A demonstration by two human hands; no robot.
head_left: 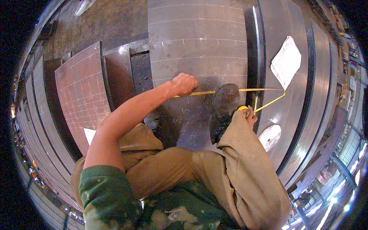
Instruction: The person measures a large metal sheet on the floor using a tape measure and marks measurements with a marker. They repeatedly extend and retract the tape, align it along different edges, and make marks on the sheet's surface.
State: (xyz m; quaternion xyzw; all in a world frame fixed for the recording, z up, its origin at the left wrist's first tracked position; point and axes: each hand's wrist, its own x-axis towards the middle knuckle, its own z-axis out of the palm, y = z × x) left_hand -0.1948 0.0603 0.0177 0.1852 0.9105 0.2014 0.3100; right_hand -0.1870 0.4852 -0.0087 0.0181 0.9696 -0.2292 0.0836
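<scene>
A yellow measuring tape's blade (203,93) lies across a large dark steel plate (197,34) with white chalk lines and marks. My left hand (185,84) is closed over the blade near its left end; whatever its fingers hold is hidden. From there the blade runs right, passes behind my right boot (225,99), reaches past the plate's right edge and bends back toward me. Beside my right leg, my right hand (252,116) grips the yellow tape measure case (243,109). The trouser leg partly hides this hand.
On the plate to the right lie papers (286,62) and a pale round disc (270,137). Dark gaps separate the plates; one gap (256,50) runs beside the marked plate. At left stands a reddish plate (84,82) with a chalk grid. A white sheet's corner (89,134) shows beside my left arm.
</scene>
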